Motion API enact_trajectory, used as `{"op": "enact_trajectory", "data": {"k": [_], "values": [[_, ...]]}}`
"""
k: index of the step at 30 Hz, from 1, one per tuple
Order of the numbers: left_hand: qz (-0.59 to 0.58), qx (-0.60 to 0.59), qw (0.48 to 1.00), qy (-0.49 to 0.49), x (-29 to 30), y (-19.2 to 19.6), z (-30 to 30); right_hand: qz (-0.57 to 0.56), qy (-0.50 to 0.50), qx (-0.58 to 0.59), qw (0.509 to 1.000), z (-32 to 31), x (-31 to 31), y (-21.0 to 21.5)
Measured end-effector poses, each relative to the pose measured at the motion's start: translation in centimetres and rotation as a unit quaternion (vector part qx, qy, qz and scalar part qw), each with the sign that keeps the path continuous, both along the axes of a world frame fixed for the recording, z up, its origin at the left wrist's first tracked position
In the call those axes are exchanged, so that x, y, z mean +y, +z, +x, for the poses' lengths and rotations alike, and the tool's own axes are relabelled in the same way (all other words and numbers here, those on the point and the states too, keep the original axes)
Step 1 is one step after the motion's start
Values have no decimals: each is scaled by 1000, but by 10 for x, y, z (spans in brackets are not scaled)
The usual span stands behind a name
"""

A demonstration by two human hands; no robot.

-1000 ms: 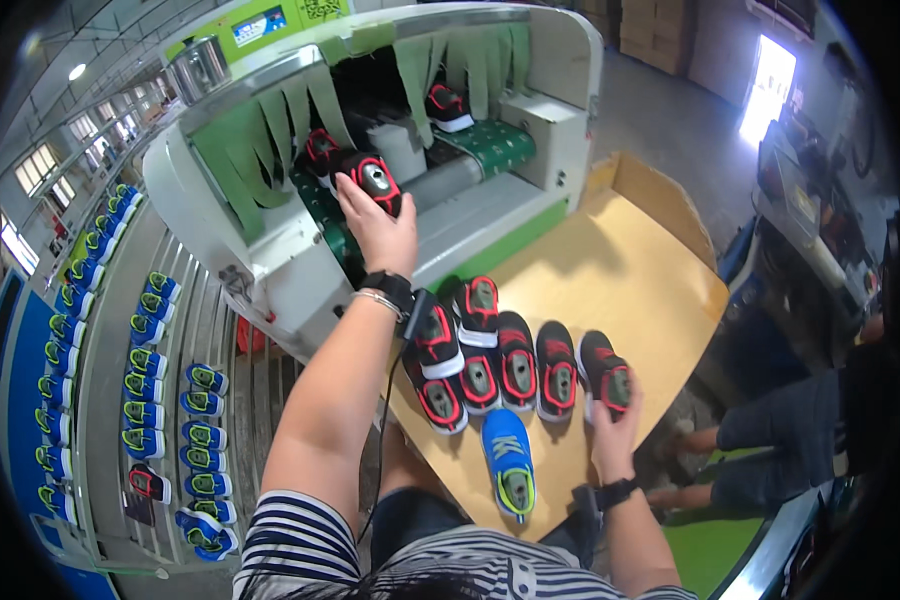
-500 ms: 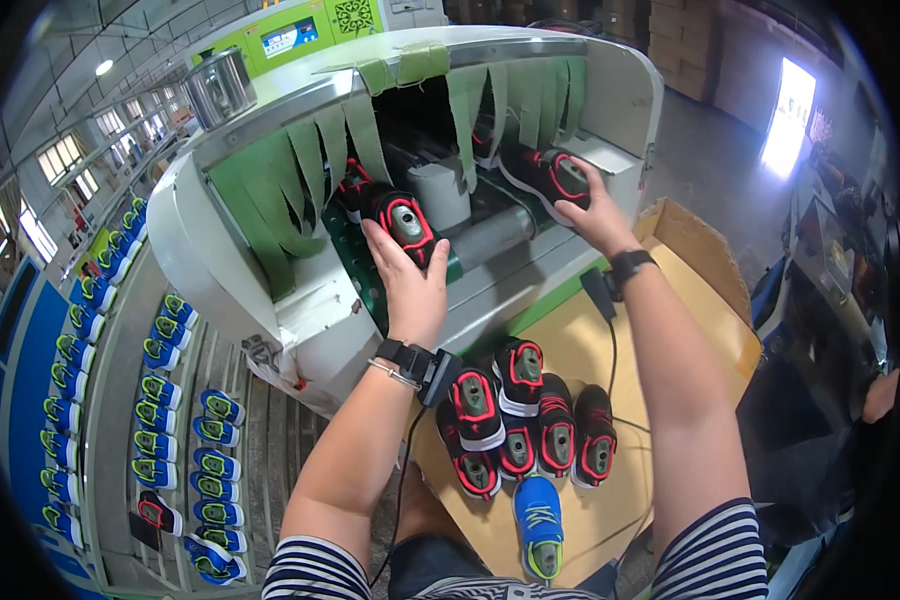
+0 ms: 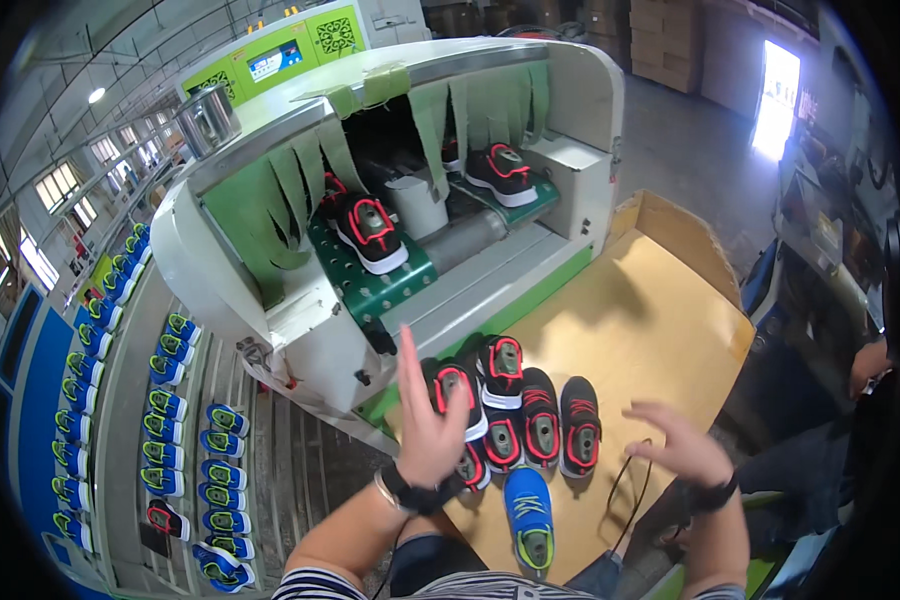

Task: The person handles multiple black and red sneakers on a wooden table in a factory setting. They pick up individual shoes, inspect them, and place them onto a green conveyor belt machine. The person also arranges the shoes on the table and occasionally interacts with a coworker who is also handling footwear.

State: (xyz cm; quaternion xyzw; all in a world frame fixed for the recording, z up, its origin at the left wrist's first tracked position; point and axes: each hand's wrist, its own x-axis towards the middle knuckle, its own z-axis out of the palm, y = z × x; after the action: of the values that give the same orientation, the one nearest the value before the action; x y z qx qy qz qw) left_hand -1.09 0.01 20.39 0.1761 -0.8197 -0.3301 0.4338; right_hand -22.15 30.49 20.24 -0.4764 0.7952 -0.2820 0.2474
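Observation:
My left hand [image 3: 432, 425] is open, fingers stretched upward, beside a pile of black shoes with red trim; it partly covers one black shoe [image 3: 452, 385] there. Another black shoe [image 3: 502, 368] rests on top of the pile. In front of them lies a blue shoe [image 3: 528, 515] with yellow-green trim. My right hand [image 3: 682, 445] hovers empty over the cardboard, right of the shoes, its fingers apart. At the machine's mouth, one black shoe [image 3: 370, 232] sits on the left green belt [image 3: 385, 290] and another black shoe [image 3: 503, 175] on the right green belt [image 3: 542, 202].
Torn green strips [image 3: 255, 215] hang across the opening of the white machine [image 3: 175, 250]. A cardboard sheet [image 3: 610, 310] lies under the shoe pile. Racks on the left hold rows of blue shoes [image 3: 165, 405]. A metal pot [image 3: 208, 120] stands on the machine. Another person's hand [image 3: 868, 365] shows at far right.
Both hands have let go of the black shoes at the machine and drawn back toward me, over the cardboard. Those two shoes now stand on the green belts. The view has shifted slightly.

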Motion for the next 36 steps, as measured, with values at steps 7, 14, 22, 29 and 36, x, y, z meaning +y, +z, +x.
{"op": "enact_trajectory", "data": {"k": [7, 14, 22, 29, 36], "values": [[-167, -238, 952, -96, 84, -108, 36, 90, -171, 143, 971, 105, 35, -162], [-267, -275, 923, -48, 84, -122, 32, 106, -191, 134, 967, 106, 27, -166], [-204, -235, 946, -94, 85, -118, 31, 105, -183, 208, 955, 102, 32, -170], [-193, -132, 972, -33, 49, -101, 34, 87, -178, 103, 975, -8, -34, -92], [-224, -163, 960, -32, 50, -112, 22, 51, -326, -47, 943, -215, -163, -127]]}}
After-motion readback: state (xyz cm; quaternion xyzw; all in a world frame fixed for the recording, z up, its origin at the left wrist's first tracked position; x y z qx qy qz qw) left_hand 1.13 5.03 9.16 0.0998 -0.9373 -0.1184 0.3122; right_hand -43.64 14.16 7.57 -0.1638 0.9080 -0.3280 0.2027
